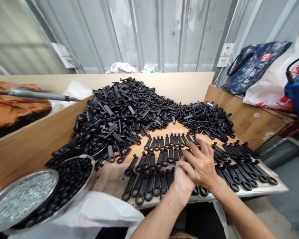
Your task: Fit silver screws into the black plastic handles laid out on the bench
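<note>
My right hand (201, 163) is stretched over the rows, its fingers extended and slightly apart. My left hand (184, 176) lies against it, partly under its palm; the left fingers are mostly hidden, so whether they hold anything does not show. Beneath and around both hands, black lever-like parts (156, 184) lie side by side in several rows, each with a ring at the near end. In the far row, the parts (171, 141) show a small ball at the other end. Some parts are covered by my hands.
A large heap of loose black parts (117, 113) fills the back of the wooden table (181, 129). At left, a bowl of black balls (72, 179) partly supports a dish of clear small pieces (25, 199). A powered screwdriver (40, 94) lies beyond the wooden side board (40, 139). Bags (256, 66) stand right.
</note>
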Demonstrator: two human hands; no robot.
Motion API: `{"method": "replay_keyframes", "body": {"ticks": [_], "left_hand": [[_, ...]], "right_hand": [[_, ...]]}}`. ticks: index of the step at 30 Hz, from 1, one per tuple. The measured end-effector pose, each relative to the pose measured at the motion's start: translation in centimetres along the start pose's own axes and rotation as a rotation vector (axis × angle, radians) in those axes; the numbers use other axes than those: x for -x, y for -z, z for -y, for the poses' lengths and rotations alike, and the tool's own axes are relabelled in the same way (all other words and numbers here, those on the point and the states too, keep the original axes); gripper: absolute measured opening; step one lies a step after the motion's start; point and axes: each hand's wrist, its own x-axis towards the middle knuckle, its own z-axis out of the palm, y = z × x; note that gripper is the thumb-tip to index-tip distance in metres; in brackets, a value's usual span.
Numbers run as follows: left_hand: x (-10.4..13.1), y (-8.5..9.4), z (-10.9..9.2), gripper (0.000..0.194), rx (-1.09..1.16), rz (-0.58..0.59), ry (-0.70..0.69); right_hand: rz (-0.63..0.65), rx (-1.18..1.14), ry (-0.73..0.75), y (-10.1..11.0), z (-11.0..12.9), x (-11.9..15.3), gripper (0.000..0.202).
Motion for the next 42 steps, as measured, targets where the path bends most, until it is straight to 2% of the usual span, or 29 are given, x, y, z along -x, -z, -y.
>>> {"method": "replay_keyframes", "body": {"ticks": [4, 8, 11, 13, 16, 18, 27, 33, 39, 42], "left_hand": [[-0.3, -0.9, -3.4, 0.021, 0.063, 0.02, -0.006], [-1.2, -1.1, -6.0, 0.02, 0.08, 0.03, -0.042], [-1.9, -0.7, -7.4, 0.022, 0.084, 0.065, -0.044], [-2.2, -0.2, -8.3, 0.023, 0.086, 0.095, -0.044], [-2.3, 0.5, -9.6, 0.025, 0.041, 0.167, -0.046], [-2.3, 0.8, -10.4, 0.027, 0.002, 0.195, -0.039], [-2.8, 0.8, -12.7, 0.024, -0.027, 0.167, -0.004], [-2.6, 0.9, -14.0, 0.029, 0.029, 0.223, -0.03], [-3.1, 2.4, -15.2, 0.023, 0.151, 0.119, -0.051], [-3.5, 3.0, -15.3, 0.019, 0.174, 0.038, -0.071]], "right_hand": [[0.013, -0.125, 0.025, -1.6, 0.2, -4.1, 0.024], [0.074, -0.383, 0.023, -2.7, -1.0, -7.6, 0.031], [0.133, -0.517, 0.046, -2.8, -2.3, -8.7, 0.02], [0.227, -0.542, 0.108, -2.8, -2.9, -8.6, 0.014], [0.382, -0.479, 0.181, -3.0, -3.1, -8.0, 0.015], [0.432, -0.421, 0.19, -3.4, -2.8, -7.7, 0.015], [0.457, -0.25, 0.217, -5.9, -1.6, -9.0, 0.018], [0.523, -0.169, 0.307, -7.2, -0.7, -10.9, 0.02], [0.676, -0.113, 0.363, -9.3, 0.6, -12.4, 0.015], [0.699, -0.126, 0.39, -10.4, 1.0, -12.7, 0.014]]}}
